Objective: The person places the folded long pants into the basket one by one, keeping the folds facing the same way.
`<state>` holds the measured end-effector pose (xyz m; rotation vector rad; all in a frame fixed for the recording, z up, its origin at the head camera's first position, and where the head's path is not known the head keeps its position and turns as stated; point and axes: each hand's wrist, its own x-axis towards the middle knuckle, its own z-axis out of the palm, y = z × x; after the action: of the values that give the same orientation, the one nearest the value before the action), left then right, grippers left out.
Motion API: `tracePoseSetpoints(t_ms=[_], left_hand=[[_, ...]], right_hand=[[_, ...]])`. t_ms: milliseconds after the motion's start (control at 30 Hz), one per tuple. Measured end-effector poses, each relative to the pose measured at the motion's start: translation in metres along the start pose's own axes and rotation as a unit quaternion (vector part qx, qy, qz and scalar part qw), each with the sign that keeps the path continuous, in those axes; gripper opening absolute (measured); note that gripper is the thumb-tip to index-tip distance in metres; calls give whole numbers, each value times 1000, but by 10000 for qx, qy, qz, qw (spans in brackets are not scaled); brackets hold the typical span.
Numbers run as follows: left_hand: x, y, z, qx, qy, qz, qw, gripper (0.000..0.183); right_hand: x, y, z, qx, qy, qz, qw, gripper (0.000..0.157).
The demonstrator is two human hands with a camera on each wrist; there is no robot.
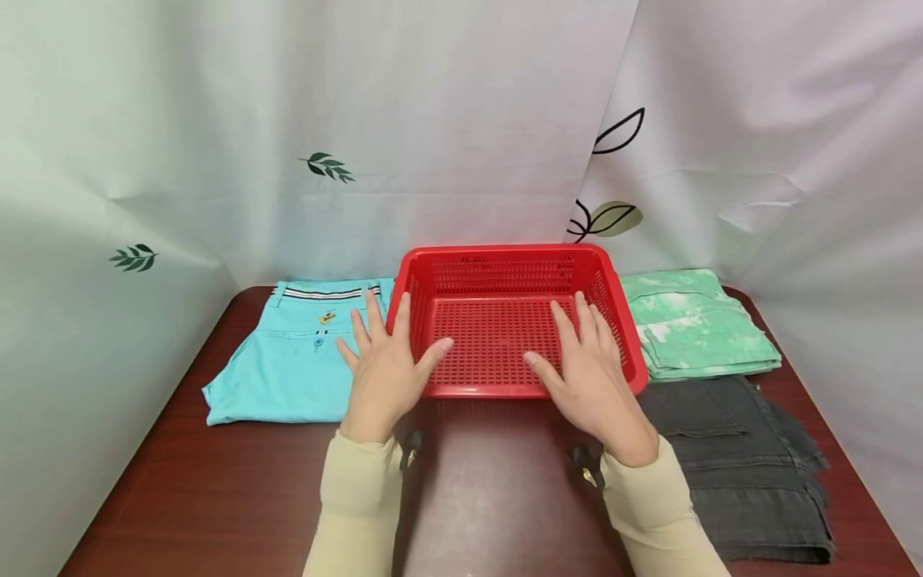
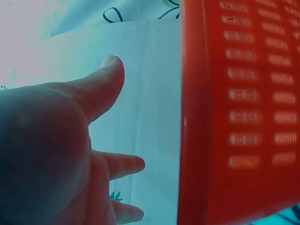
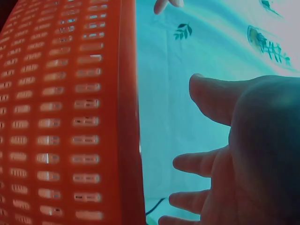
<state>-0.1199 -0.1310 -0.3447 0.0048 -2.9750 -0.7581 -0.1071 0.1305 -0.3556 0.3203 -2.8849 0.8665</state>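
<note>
A red plastic basket (image 1: pixel 490 391) with a perforated floor and sides sits at the back middle of the table, and nothing lies inside it. My left hand (image 1: pixel 385 369) hovers by its front left corner, fingers spread and straight. Over the front right part of the basket is my right hand (image 1: pixel 593 377), its fingers likewise spread. In the left wrist view, a gap shows between the thumb (image 2: pixel 103 86) and the basket's rim (image 2: pixel 193 117). The right wrist view also shows the fingers apart from the rim (image 3: pixel 129 117). Both hands hold nothing.
Folded light-blue trousers (image 1: pixel 288 377) lie left of the basket, partly behind the left hand. To the right are a folded green-and-white garment (image 1: pixel 703 328) and, nearer, folded dark grey denim (image 1: pixel 750 473). White curtains (image 1: pixel 461 120) with leaf prints surround the brown table (image 1: pixel 180 497).
</note>
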Motion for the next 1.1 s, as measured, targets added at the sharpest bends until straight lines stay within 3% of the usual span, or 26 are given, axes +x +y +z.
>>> tracePoseSetpoints(t_ms=[367,733,1100], left_hand=[[-3,-13,-8,30,-24,-120,9999,93],[-1,-26,-16,111,82,-228,9996,92],[3,-38,-22,143,124,-379,9991,91]], right_hand=[[-3,-9,3,50,99,-244,9996,83],[-6,-22,13,176,-108,-611,9979,81],[-7,-28,18,281,51,-850,9960,81]])
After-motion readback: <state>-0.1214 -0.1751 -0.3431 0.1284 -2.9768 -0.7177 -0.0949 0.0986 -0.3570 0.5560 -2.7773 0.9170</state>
